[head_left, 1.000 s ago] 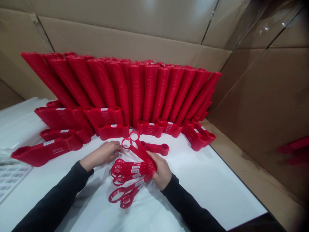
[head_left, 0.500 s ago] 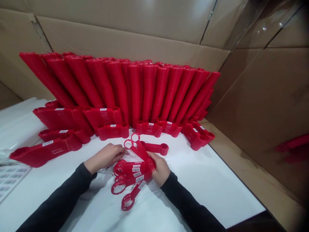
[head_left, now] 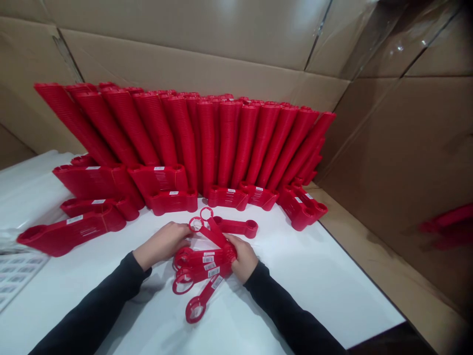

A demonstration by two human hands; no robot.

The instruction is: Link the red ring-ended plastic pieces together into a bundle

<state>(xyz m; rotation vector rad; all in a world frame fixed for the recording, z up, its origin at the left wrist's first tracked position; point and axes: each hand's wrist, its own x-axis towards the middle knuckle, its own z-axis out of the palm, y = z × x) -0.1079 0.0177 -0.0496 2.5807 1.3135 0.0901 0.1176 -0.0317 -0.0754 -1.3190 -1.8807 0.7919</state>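
Observation:
My right hand (head_left: 241, 257) grips a fanned bunch of red plastic pieces (head_left: 209, 266), flat bars with open rings at their ends. White barcode labels are stuck on several of the bars. Two bars of the bunch point up and away, and one points down toward me. At the upper ring (head_left: 196, 225) my left hand (head_left: 165, 242) has its fingers curled together; whether they pinch anything is hidden. Just behind the bunch, a short stack of the same pieces (head_left: 240, 227) lies on the white table (head_left: 295, 276).
Tall leaning stacks of red pieces (head_left: 207, 143) line the back against cardboard (head_left: 207, 64). Shorter labelled bundles (head_left: 173, 202) stand before them. At left lie a barcode label sheet (head_left: 18, 278) and white plastic wrapping (head_left: 33, 197). The table edge runs along the right.
My left hand has shifted slightly right, against the upper ring. The middle bars of the bunch have moved a little closer together. My right hand keeps its grip.

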